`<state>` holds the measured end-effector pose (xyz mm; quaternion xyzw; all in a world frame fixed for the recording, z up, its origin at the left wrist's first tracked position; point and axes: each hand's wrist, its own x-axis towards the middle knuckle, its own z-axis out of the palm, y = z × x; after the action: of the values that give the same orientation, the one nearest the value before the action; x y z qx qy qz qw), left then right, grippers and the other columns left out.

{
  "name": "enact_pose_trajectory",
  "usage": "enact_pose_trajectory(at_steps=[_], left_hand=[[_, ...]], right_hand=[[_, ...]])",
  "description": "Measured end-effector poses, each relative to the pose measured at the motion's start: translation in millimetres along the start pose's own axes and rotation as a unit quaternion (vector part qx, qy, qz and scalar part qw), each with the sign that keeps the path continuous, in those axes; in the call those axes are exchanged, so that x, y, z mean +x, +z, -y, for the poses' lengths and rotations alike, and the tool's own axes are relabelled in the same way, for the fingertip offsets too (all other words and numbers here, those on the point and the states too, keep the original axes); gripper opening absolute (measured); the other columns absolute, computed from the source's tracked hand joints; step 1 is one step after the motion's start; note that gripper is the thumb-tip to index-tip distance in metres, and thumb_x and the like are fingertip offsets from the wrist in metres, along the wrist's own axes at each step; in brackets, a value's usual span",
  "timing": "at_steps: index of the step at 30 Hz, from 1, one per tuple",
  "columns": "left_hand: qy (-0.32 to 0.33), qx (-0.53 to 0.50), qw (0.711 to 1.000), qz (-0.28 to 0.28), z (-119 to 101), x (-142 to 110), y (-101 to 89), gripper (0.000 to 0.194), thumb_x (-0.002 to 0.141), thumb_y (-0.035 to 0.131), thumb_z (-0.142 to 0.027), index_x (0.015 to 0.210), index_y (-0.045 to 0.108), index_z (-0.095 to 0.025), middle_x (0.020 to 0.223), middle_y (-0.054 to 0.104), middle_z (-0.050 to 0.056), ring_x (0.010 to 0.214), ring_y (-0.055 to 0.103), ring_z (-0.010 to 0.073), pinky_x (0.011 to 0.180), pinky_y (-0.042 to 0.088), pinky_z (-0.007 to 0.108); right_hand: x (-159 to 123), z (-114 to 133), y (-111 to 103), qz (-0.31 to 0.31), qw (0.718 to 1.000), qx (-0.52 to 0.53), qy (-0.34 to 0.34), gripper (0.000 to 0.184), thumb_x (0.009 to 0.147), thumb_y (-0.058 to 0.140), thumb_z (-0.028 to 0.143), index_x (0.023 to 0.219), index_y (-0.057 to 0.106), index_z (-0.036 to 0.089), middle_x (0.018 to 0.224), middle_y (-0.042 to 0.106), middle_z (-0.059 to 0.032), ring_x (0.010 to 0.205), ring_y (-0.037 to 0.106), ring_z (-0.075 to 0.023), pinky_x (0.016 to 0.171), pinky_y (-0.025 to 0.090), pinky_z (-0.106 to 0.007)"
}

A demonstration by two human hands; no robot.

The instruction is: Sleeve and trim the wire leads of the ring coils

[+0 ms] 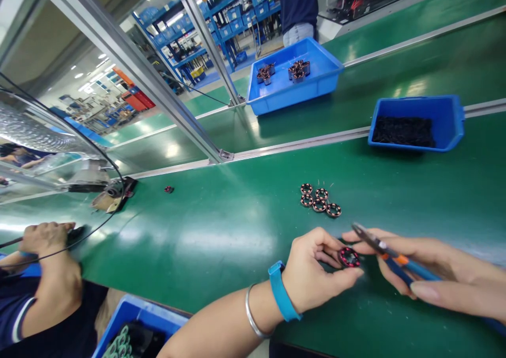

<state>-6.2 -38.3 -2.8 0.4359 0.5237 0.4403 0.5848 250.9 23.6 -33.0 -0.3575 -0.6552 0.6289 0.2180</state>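
Observation:
My left hand (308, 273) is closed around a small ring-shaped motor stator (349, 258) with pink-red marks, pinching it at the edge between thumb and fingers. In my right hand (450, 273) are pliers (395, 259) with blue and orange handles, their jaws pointing up and left above the stator. The right fingertips come close to the stator; whether they touch it I cannot tell. Just beyond the hands, several copper-wound stators (319, 205) lie grouped on the green bench (237, 226), with thin wire ends standing up behind them.
A blue bin (450, 131) of dark parts sits at the right rear. Behind the rail, a blue tray (292, 102) holds copper-wound stators. One stator (168, 189) lies far left. A co-worker's arm (55, 268) is at the left edge, above a blue crate (158, 316). A metal post (158, 84) rises mid-left.

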Motion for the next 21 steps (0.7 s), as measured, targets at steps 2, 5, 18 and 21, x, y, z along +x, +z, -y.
enact_pose_trajectory(at_steps=[2, 5, 18, 21], left_hand=[[-0.013, -0.006, 1.0, 0.005, 0, 0, 0.3, 0.061, 0.055, 0.107, -0.047, 0.082, 0.059, -0.018, 0.079, 0.07, 0.0, 0.071, 0.067, 0.0111, 0.069, 0.057, 0.023], [-0.038, -0.028, 0.999, 0.009, -1, 0, 0.9, 0.066, 0.051, 0.109, -0.048, 0.082, 0.058, -0.019, 0.078, 0.07, -0.001, 0.07, 0.066, 0.0102, 0.069, 0.056, 0.022], [-0.158, -0.08, 0.978, 0.108, -7, 5, -14.3, 0.078, 0.035, 0.114, -0.032, 0.094, 0.066, -0.016, 0.071, 0.068, -0.006, 0.058, 0.06, 0.004, 0.056, 0.049, 0.017], [-0.173, -0.081, 0.972, 0.135, -7, 5, -17.3, 0.079, 0.031, 0.114, -0.034, 0.091, 0.067, -0.015, 0.068, 0.068, -0.006, 0.057, 0.06, 0.0038, 0.056, 0.05, 0.017]], right_hand=[[0, -4, 6, 0.031, 0.999, 0.0, -0.008, 0.063, 0.081, 0.084, 0.063, 0.139, 0.081, 0.039, 0.15, 0.074, -0.012, 0.101, 0.082, -0.0352, 0.073, 0.07, -0.042], [7, 6, 9, 0.021, 1.0, -0.01, 0.002, 0.065, 0.084, 0.08, 0.068, 0.142, 0.079, 0.038, 0.143, 0.077, -0.0141, 0.11, 0.081, -0.0385, 0.085, 0.07, -0.049], [-3, -8, -24, 0.055, 0.989, 0.067, 0.124, 0.063, 0.083, 0.079, 0.069, 0.14, 0.08, 0.04, 0.107, 0.083, -0.0108, 0.074, 0.076, -0.0297, 0.059, 0.068, -0.04], [-8, -23, -31, 0.075, 0.987, 0.052, 0.129, 0.065, 0.083, 0.081, 0.065, 0.143, 0.078, 0.042, 0.117, 0.084, -0.0137, 0.075, 0.079, -0.0328, 0.059, 0.07, -0.044]])
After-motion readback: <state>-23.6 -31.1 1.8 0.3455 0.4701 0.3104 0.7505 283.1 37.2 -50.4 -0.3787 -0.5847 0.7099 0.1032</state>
